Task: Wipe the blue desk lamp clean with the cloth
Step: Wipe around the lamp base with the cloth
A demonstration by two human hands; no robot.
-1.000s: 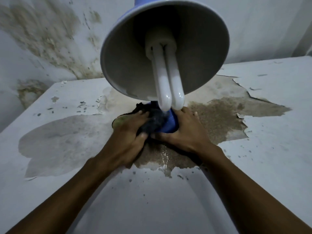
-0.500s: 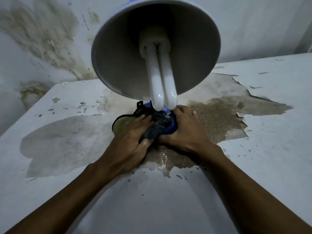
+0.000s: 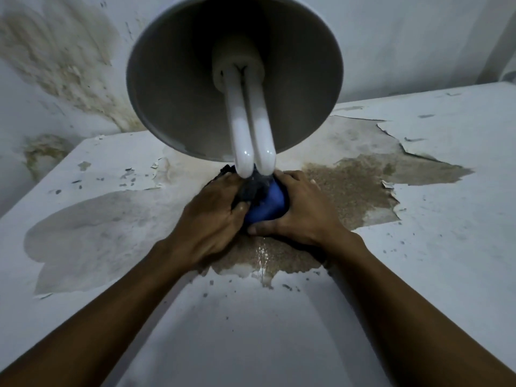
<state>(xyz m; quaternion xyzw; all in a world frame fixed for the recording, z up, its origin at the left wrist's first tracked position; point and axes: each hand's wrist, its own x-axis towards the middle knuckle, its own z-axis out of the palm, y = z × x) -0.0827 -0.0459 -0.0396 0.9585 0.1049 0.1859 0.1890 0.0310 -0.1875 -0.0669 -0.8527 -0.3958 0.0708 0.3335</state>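
Observation:
The lamp's round shade (image 3: 173,88) fills the top of the view, its grey inside turned toward me, with a white U-shaped bulb (image 3: 251,135) hanging out of it. Below it the blue lamp base (image 3: 270,203) stands on the table. My left hand (image 3: 212,219) presses a dark cloth (image 3: 252,188) against the base's left side. My right hand (image 3: 301,213) wraps the base from the right, thumb at its front. The lamp's neck is hidden behind the shade.
The white table (image 3: 432,233) has peeling paint, a brown bare patch (image 3: 351,188) around the base and a grey stain (image 3: 97,227) to the left. A stained, mouldy wall (image 3: 64,60) rises right behind the table.
The shade has come closer and shifted left in view, its blue outside now out of sight. My left hand has slid the cloth along the base; more blue shows in front.

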